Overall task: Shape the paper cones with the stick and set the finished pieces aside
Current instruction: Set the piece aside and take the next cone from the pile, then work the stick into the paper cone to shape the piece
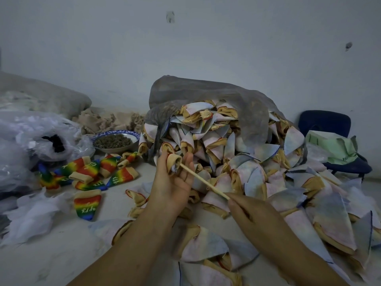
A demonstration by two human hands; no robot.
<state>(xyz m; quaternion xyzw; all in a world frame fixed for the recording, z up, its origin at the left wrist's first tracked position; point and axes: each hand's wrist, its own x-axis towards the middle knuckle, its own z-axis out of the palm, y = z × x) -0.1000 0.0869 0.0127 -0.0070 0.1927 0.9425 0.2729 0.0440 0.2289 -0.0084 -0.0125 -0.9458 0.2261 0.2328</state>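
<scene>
My left hand grips a small tan cone with its open mouth facing right. My right hand pinches the near end of a thin wooden stick, whose far tip reaches into the cone's mouth. A big heap of pale, inside-out cones spills from a grey mesh bag behind and to the right of my hands. Several rainbow-striped finished cones lie in a loose group on the left.
A bowl of dark pellets stands behind the rainbow cones. Crumpled clear plastic bags fill the far left, with white scraps in front. A dark blue chair with a green bag stands at the right by the wall.
</scene>
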